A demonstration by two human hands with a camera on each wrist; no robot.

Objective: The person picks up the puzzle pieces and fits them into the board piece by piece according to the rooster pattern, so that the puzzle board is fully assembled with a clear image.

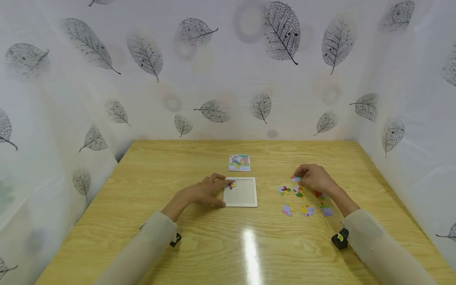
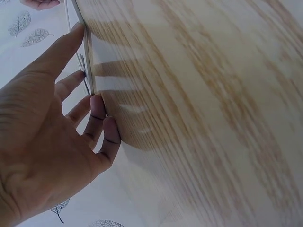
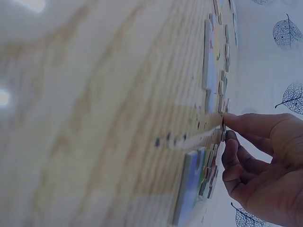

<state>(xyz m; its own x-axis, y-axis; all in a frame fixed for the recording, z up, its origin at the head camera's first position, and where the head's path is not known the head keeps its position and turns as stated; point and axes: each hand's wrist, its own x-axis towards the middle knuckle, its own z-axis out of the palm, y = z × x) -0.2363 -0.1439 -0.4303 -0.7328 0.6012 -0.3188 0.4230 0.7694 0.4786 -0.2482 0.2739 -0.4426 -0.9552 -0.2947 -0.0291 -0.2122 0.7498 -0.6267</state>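
The tray [image 1: 240, 205] lies flat on the table [image 1: 199, 245], straight ahead at twelve o'clock from the person wearing the cameras, its recessed face up. From where I stand its sides run square with the table; neither end marks a front, and in this slanting view I cannot tell which axis is longer, though it looks slightly broader from nine to three. The left hand [image 1: 204, 192] comes in from nine o'clock, fingers spread and unclenched, thumb at the near left corner and forefinger on a seated piece [image 1: 232, 184] in the ten-o'clock corner, presumably to steady both. The card [image 1: 239, 162] sits just beyond, at twelve, probably there to be looked at, its picture seemingly upright to the person. Loose bits [image 1: 306, 210] are spread out at three o'clock, likely so each shows. At their far edge, the right hand [image 1: 315, 179] pinches a bluish bit [image 1: 295, 179] between thumb and forefinger; whether it is off the wood I cannot tell.
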